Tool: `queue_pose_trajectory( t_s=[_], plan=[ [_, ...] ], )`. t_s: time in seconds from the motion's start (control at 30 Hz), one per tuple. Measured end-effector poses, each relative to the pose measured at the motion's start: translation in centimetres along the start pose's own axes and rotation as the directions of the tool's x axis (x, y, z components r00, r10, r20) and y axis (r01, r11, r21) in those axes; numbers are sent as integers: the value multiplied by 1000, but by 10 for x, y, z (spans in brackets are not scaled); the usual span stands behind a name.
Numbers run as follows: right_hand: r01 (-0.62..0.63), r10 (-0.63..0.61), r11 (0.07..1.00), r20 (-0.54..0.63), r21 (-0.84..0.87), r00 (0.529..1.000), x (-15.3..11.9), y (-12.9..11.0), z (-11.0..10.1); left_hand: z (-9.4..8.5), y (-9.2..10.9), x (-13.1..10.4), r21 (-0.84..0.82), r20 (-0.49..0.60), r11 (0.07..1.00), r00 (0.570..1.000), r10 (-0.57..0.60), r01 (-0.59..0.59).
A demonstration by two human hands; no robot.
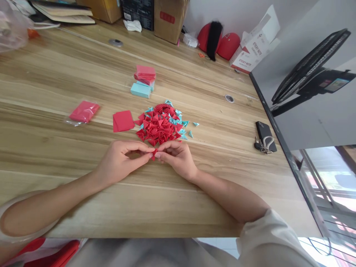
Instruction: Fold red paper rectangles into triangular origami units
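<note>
Wood-grained tabletop (155, 207) underlies pinched, folded red paper (154, 153).

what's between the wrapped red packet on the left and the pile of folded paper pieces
In the head view, loose red paper squares lie between the wrapped red packet and the pile.

The bench (194, 211) is wood-grained and smooth, with a soft sheen. The sheets (123, 121) are flat, matt paper; the pile (159, 129) and the piece (154, 154) look like creased paper too. The packet (84, 111) is wrapped in glossy clear plastic. The carton (169, 26) is dull cardboard, the fan (310, 65) black plastic by its look, the sleeve (269, 237) soft matt cloth.
</note>
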State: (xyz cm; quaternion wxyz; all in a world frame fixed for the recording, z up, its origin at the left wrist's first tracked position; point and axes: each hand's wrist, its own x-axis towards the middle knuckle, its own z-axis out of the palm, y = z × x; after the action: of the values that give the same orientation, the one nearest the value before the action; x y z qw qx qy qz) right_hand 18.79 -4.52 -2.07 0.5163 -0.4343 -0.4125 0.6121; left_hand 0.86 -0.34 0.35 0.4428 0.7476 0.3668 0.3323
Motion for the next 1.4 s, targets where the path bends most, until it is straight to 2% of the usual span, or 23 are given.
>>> queue_pose_trajectory(
  t_s=[0.27, 0.47, 0.77, 0.9, 1.03, 1.17, 1.3, 1.4],
  plan=[
    [50, -50, 999, 21, -15, 999, 1, 3, -1, -2, 1, -2, 79, 60, 990, 992, 115, -120],
    [79, -77, 997, 57, -27, 995, 0, 3, -2, -2, 5, -2, 100, 77, 986, 989, 128, -135],
    [88, -82, 993, 77, -82, 994, 0, -5, 2, -2, 5, 0, 43, 135, 996, 988, -79, 74],
    [98, -88, 989, 82, -115, 993, -1, -8, 3, 1, 7, 0, -66, 145, 991, 983, -109, 120],
    [58, -49, 983, 56, -173, 997, -3, -7, 3, 2, 9, -1, -153, 84, 973, 984, -160, 171],
    [47, -27, 971, 90, -233, 996, -4, -2, 3, 1, 6, 1, -133, -9, 979, 987, -158, 156],
    [94, -79, 969, 76, -228, 994, -3, 0, 2, 0, 3, 4, -180, 3, 968, 984, -177, 174],
    [50, -44, 984, 38, -172, 998, -2, -2, 2, 0, 4, 6, -221, 11, 954, 979, -205, 203]
  ],
)
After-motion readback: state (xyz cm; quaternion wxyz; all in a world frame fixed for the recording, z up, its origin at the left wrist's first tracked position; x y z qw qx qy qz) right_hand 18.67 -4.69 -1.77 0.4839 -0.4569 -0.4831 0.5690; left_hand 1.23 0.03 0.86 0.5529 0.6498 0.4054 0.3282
